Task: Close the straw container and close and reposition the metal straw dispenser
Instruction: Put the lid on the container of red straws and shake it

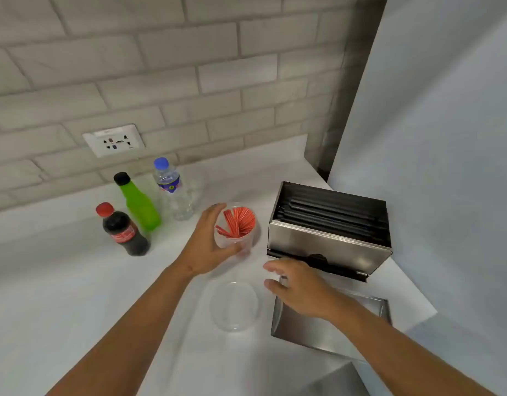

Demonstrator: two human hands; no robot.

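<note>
A clear plastic straw container holding several red straws stands open on the white counter. My left hand wraps around its left side. Its clear round lid lies flat on the counter just in front of it. To the right stands the metal straw dispenser, open at the top with black straws inside. Its metal lid lies flat in front of it. My right hand hovers over the left edge of that metal lid, fingers apart, holding nothing.
Three bottles stand at the back left: a cola bottle, a green bottle and a water bottle. A wall socket sits in the tiled wall. A pale wall panel borders the counter on the right.
</note>
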